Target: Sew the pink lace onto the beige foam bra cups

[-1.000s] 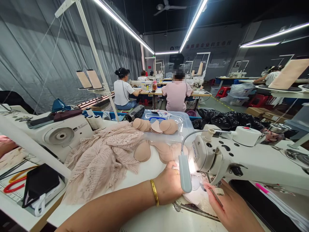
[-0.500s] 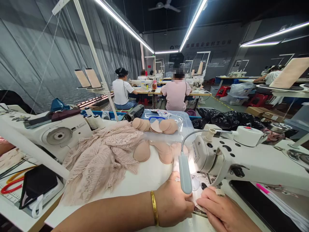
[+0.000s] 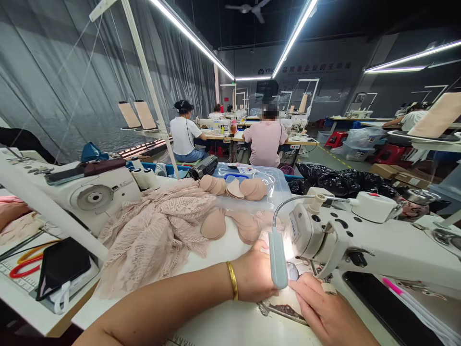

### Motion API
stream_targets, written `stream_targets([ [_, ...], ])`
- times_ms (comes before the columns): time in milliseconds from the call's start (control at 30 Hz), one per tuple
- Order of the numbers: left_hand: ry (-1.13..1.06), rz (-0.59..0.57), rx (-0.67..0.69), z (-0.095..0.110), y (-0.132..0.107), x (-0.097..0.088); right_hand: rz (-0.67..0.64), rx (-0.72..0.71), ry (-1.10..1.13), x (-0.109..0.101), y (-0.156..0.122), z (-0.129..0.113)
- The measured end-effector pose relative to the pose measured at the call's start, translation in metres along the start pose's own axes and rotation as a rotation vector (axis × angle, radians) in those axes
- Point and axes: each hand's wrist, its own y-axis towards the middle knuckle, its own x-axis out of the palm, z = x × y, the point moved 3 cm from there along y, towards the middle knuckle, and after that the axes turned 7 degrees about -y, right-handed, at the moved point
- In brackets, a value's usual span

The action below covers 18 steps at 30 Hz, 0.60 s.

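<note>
My left hand point(image 3: 254, 273), with a gold bangle on the wrist, is closed beside the needle area of a white sewing machine point(image 3: 374, 235). Its fingers curl in on brightly lit pale fabric point(image 3: 265, 236), partly hidden behind a grey lamp point(image 3: 278, 259). Close by on the right, my right hand point(image 3: 319, 300) has its fingers pressed together by the presser foot; what they pinch cannot be made out. Beyond the hands lie stacked beige bra cup pads point(image 3: 213, 224), and a heap of beige lace point(image 3: 154, 230) spreads to the left.
A clear plastic box point(image 3: 277, 190) bears more cup pads at the back. A black phone point(image 3: 389, 307) lies right of my hands. Red-handled scissors point(image 3: 27, 266) and another phone point(image 3: 63, 269) are at far left. Two co-workers sit ahead, backs turned.
My left hand has moved up and away from me, uncovering the metal plate at the machine bed's front. My right hand stays near the presser foot. The view has shifted slightly.
</note>
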Motion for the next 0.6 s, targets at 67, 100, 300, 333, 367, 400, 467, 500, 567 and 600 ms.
stream_targets([
  [67,-0.026,-0.014,0.018,-0.008,0.001,0.0,0.026,0.024,-0.005,0.004,-0.001,0.0],
  [100,-0.042,-0.025,0.018,-0.012,0.002,0.0,0.037,0.032,-0.013,0.006,-0.001,0.0],
  [300,-0.153,-0.076,-0.045,-0.03,0.01,0.001,0.024,0.096,-0.065,0.014,-0.002,0.003],
  [333,-0.177,-0.074,-0.076,-0.032,0.011,0.0,0.016,0.105,-0.061,0.015,-0.002,0.003],
  [367,-0.196,-0.069,-0.112,-0.034,0.013,-0.003,0.014,0.111,-0.054,0.016,-0.003,0.004],
  [400,-0.21,-0.062,-0.151,-0.037,0.015,-0.007,0.017,0.111,-0.046,0.017,-0.003,0.003],
  [467,-0.217,-0.038,-0.237,-0.046,0.02,-0.019,0.022,0.108,-0.022,0.018,-0.005,0.003],
  [500,-0.21,-0.013,-0.29,-0.053,0.023,-0.027,0.021,0.108,-0.008,0.018,-0.006,0.003],
  [567,-0.186,0.064,-0.441,-0.071,0.029,-0.043,0.01,0.113,0.012,0.018,-0.006,0.002],
  [600,-0.169,0.108,-0.534,-0.082,0.033,-0.051,0.005,0.113,0.014,0.017,-0.006,0.002],
])
